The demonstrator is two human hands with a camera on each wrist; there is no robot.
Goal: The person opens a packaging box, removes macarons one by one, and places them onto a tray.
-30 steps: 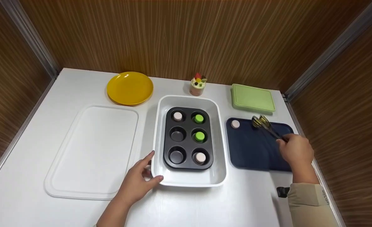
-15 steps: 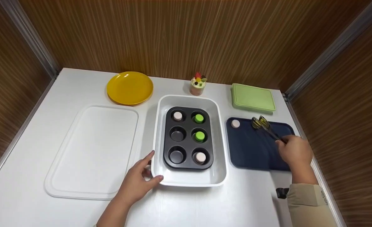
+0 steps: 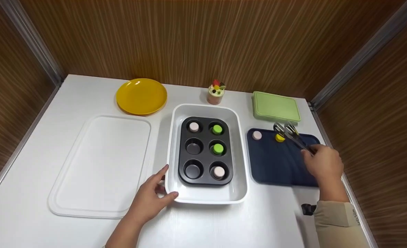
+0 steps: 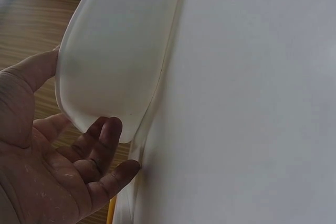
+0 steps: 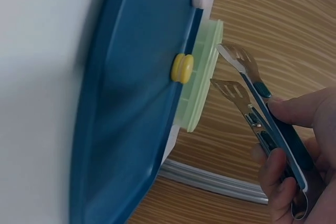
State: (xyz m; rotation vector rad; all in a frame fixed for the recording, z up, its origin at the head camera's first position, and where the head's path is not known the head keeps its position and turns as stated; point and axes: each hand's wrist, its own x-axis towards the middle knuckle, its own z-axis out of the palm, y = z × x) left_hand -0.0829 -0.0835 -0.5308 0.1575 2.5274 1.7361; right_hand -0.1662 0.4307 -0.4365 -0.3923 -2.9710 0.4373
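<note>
My right hand (image 3: pixel 322 163) grips a pair of metal tongs (image 5: pixel 268 121), whose two slotted ends stand apart above the dark blue tray (image 3: pixel 272 168). On that tray lie a yellow macaron-shaped piece (image 5: pixel 182 68), just below the tongs, and a pale pink one (image 3: pixel 256 135) in the far left corner. My left hand (image 3: pixel 150 198) holds the near left corner of a white rectangular bin (image 4: pixel 113 51) between thumb and fingers. Inside the bin sits a black muffin tin (image 3: pixel 206 165). Green pieces (image 3: pixel 217 149) fill two of its right cups, and pink pieces (image 3: pixel 219 172) lie in two others.
A white lid-like board (image 3: pixel 103 165) lies left of the bin. Behind stand a yellow plate (image 3: pixel 142 96), a fruit-topped dessert cup (image 3: pixel 215 93) and a light green box (image 3: pixel 277 106). Brown wood-grain panels (image 3: pixel 189 41) wall the table on the far side and both flanks.
The ends of the tongs have risen slightly from the tray. The yellow piece beneath them, hidden before, now shows on the tray. My left hand keeps its place on the bin.
</note>
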